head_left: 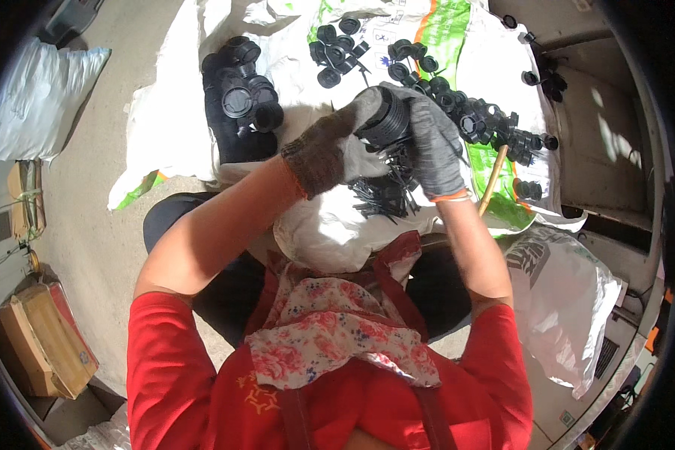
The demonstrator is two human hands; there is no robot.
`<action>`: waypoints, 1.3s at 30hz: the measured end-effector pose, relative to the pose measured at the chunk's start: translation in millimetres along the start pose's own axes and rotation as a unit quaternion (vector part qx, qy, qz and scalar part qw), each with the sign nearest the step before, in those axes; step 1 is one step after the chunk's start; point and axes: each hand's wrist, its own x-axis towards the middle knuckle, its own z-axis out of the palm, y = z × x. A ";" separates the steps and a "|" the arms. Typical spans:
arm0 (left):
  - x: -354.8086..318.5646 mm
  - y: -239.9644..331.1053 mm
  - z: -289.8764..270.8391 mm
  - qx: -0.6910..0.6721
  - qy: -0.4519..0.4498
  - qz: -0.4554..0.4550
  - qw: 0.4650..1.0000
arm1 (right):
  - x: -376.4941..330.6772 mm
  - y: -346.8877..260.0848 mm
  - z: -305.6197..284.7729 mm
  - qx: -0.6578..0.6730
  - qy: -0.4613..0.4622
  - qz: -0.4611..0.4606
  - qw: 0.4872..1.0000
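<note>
Two gloved hands — left hand, right hand — clasp one black threaded fitting above the lap, apparently trimming it; more black fittings lie far right on the sack — next, likely turning it.

Black ribbed plastic cap, tilted, clasped between both gloved hands.
</note>
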 end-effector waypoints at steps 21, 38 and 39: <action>-22.6 74.1 -79.5 0.858 0.070 0.386 0.332 | 1.9 140.3 13.7 -0.481 -0.157 0.169 0.846; 23.9 -13.5 -45.4 0.760 0.083 0.102 0.636 | -35.2 26.0 -56.3 -0.250 -0.190 0.119 0.942; 23.3 -10.6 -44.3 0.753 0.074 0.100 0.646 | -36.8 25.0 -63.7 -0.393 -0.164 0.051 0.904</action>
